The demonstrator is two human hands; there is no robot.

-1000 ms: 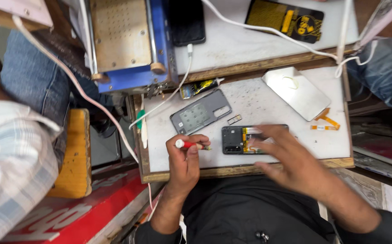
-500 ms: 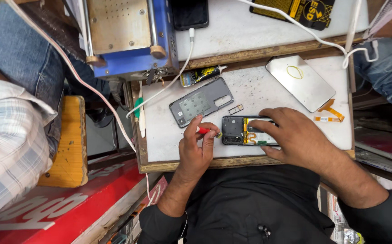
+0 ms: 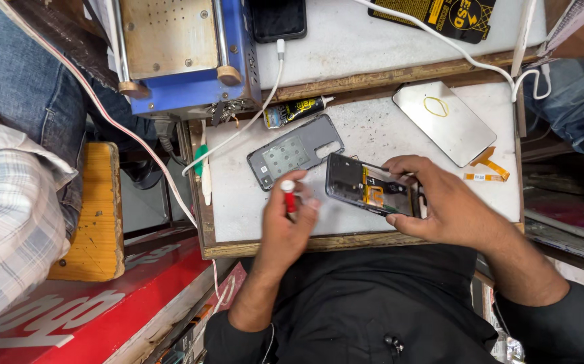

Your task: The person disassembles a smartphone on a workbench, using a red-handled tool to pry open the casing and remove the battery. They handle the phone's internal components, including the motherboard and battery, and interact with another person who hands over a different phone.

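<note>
The opened phone (image 3: 371, 193) lies on the white work board (image 3: 238, 202), near its front edge, back off and insides showing — dark boards, an orange-yellow strip across the middle. The right hand (image 3: 450, 209) curls round its right end, thumb on the near edge and fingers hooked over the far one, so the body is clamped by its rim and not by its face. The left hand (image 3: 288, 226) pinches a small screwdriver (image 3: 288, 196) with a red handle and white cap, upright between thumb and fingertips, just beside the phone's left end.

Judging by its look, the phone is light and stiff along the frame, but the exposed parts are delicate: the thin strip would crease or tear under a careless finger, and the small boards should not be pressed. The frame edges seem the safe place to grip — as the right hand does. The smooth rim may be slippery.

Behind it lie a grey inner cover (image 3: 295, 150), a silvery back panel (image 3: 443, 123), a tube of glue (image 3: 295, 111) and a white cable (image 3: 251, 118).
</note>
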